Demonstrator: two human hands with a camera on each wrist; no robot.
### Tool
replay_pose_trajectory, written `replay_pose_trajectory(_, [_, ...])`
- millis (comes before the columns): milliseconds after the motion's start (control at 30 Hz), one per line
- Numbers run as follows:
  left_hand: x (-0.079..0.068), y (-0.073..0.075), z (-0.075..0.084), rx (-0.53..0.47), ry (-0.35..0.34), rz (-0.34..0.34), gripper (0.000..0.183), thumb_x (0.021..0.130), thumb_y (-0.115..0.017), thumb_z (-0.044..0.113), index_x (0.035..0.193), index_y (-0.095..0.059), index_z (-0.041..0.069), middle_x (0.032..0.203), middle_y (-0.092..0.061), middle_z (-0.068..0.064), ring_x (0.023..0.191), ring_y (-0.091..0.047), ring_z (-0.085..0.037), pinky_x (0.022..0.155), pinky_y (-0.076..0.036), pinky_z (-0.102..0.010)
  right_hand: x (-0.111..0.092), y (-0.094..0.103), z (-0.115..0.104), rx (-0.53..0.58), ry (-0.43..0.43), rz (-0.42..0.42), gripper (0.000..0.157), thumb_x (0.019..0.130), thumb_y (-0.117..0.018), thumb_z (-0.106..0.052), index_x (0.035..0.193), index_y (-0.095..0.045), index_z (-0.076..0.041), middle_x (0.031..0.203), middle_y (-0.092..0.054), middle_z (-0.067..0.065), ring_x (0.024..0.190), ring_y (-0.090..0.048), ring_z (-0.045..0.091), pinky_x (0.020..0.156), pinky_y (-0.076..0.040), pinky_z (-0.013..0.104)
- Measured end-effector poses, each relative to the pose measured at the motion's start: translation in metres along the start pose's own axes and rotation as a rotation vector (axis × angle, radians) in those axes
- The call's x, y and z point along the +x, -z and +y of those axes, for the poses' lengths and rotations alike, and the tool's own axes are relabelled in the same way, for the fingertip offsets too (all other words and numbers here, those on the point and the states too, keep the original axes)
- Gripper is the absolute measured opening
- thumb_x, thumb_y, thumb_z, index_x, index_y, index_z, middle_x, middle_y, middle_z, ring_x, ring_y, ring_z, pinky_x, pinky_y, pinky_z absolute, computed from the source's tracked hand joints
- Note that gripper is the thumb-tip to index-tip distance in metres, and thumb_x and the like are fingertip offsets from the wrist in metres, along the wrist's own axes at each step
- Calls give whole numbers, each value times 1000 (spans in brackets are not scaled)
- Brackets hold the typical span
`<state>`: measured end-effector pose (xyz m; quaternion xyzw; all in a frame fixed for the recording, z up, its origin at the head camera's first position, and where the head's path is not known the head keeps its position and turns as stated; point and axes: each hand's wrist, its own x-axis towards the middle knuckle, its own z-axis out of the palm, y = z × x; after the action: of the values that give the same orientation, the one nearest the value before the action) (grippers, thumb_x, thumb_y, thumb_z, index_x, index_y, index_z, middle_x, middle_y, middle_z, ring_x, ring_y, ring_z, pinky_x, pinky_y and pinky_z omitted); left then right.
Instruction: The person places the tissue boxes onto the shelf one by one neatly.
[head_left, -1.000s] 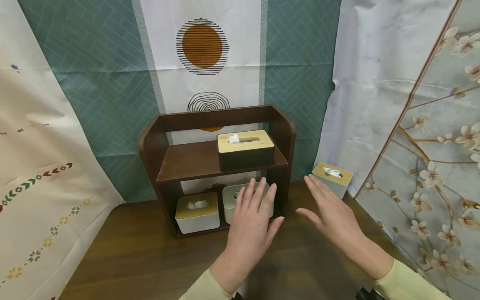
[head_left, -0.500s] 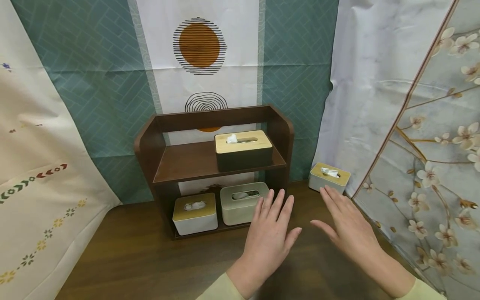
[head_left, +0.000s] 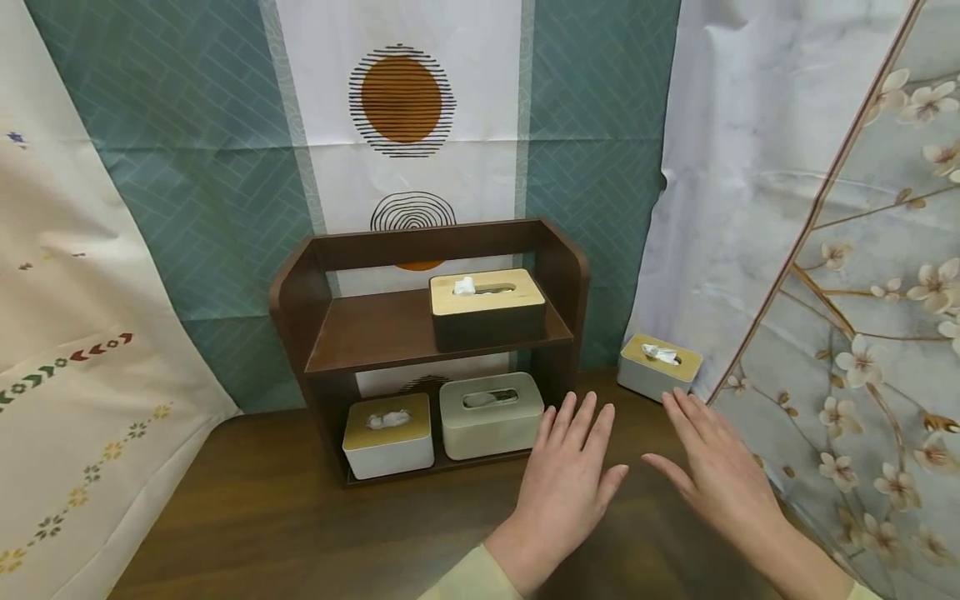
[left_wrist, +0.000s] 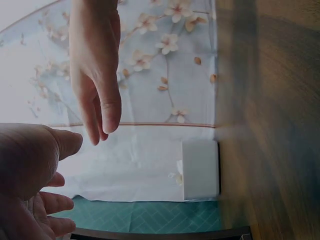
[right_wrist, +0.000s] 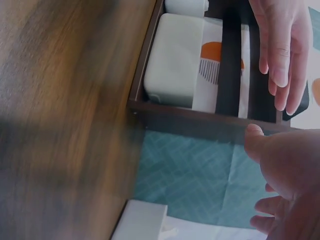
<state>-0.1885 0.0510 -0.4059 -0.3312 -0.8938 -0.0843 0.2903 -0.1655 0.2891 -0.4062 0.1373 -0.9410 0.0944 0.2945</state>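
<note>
Fingers extended and holding nothing, my left hand (head_left: 566,479) hovers above the table, just right of the shelf's lower front corner. My right hand (head_left: 723,475) is also raised and holds nothing, its thumb spread toward the left hand. Beyond the right fingertips a white tissue box (head_left: 651,377) with a wood-coloured lid stands on the table. It also shows in the left wrist view as a pale box (left_wrist: 200,170). Nearest to the left fingertips is a grey-green tissue box (head_left: 491,429) on the lower shelf. Both hands appear apart in the right wrist view.
A dark brown two-tier shelf (head_left: 367,333) stands at the back of the wooden table (head_left: 300,533). On its upper tier sits a black tissue box (head_left: 487,323) with a wooden lid. A white tissue box with a wooden lid (head_left: 388,454) is at lower left. Patterned cloths (head_left: 600,125) hang around.
Both hands have moved right and slightly down, away from the shelf. The grey-green tissue box, earlier partly covered by my left hand, now shows almost whole. The boxes stay in place.
</note>
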Motion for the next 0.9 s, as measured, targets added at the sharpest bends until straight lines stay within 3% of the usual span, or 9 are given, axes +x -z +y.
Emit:
replay_pose_trajectory(167, [7,-8,6,17,-21,-5,71,111,-64,54,167,-49,13,171,-46,-12,161,-40,-33,127,-38,-47,-4,-7,9,-2,-13,3,97,87,-94,-31,163,-46,6,165,-46,33,148,-47,56,126,-31,66])
replay_pose_trajectory(300, [17,-15,11,8,-26,-16,71,110,-65,53,167,-49,13,171,-46,-12,160,-40,-33,126,-39,-46,-5,-13,21,-6,-14,13,96,85,-96,-28,160,-49,9,162,-47,37,145,-48,58,120,-36,70])
replay_pose_trajectory(600, [36,-43,22,-79,33,-101,73,112,-62,52,171,-42,14,174,-42,-9,163,-36,-29,128,-36,-43,-2,-21,44,-35,-64,-21,96,88,-94,-30,161,-46,9,161,-46,39,144,-47,60,114,-39,76])
replay_pose_trajectory(900, [51,-62,25,-93,58,-130,71,111,-64,50,170,-45,14,175,-40,-10,162,-37,-30,128,-37,-44,-1,-33,59,-58,-105,-41,91,91,-93,-30,158,-49,12,158,-47,41,143,-48,62,113,-39,77])
